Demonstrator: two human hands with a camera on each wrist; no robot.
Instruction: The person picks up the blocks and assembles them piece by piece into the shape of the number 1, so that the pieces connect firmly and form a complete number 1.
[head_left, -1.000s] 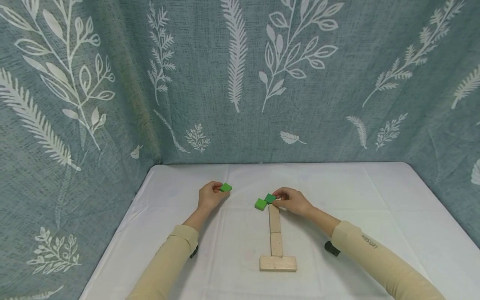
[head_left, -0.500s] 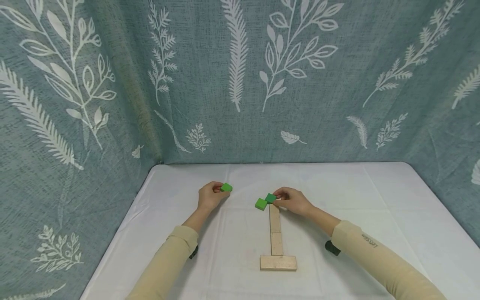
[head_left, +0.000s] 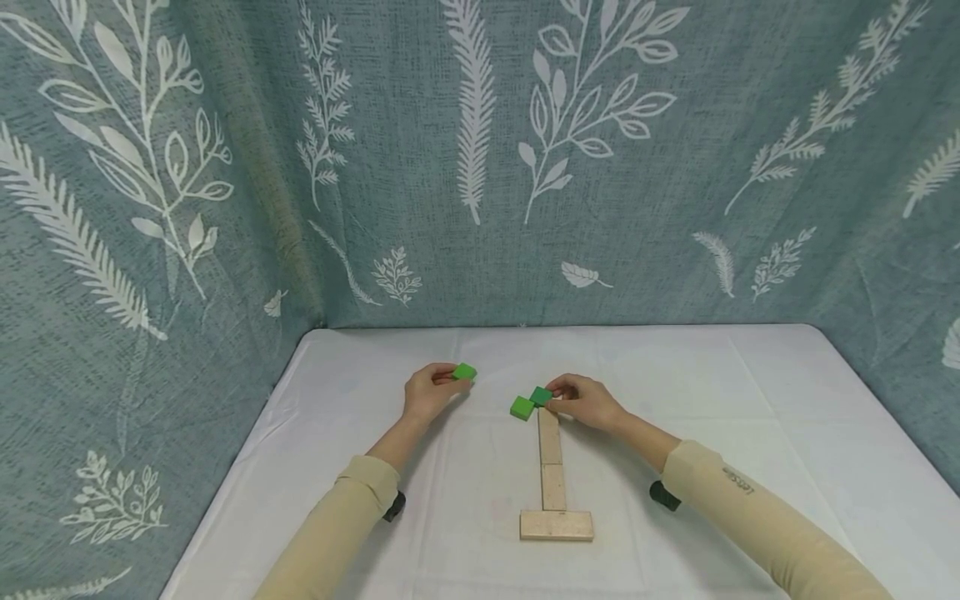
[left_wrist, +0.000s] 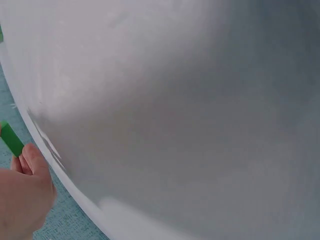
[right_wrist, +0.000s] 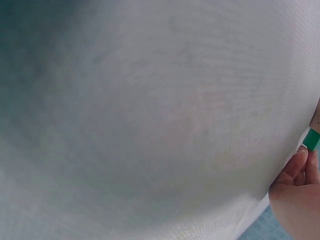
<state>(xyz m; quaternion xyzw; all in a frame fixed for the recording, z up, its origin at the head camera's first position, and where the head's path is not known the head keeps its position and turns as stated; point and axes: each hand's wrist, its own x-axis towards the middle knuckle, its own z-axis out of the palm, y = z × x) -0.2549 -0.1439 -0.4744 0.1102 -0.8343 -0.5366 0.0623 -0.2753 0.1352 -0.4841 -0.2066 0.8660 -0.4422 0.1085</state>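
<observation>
My left hand (head_left: 430, 392) pinches a light green block (head_left: 464, 372) between thumb and fingers, left of the other pieces. In the left wrist view this green block (left_wrist: 11, 139) shows at the left edge, by the fingertips. A darker green block (head_left: 541, 396) is pinched by my right hand (head_left: 588, 402) at the top end of a line of wooden blocks. Another light green block (head_left: 522, 408) lies at its lower left, corner near corner. In the right wrist view, the held dark green block (right_wrist: 311, 139) is partly cut off at the right edge.
Two plain wooden blocks (head_left: 550, 437) lie end to end below the green ones. A wider wooden block (head_left: 557, 526) lies crosswise at their near end. All rest on a white-covered table (head_left: 465, 533), with a patterned blue-green curtain (head_left: 420, 167) behind.
My left hand has moved a little to the right with its light green block. My right hand and the blocks by it have stayed in place.
</observation>
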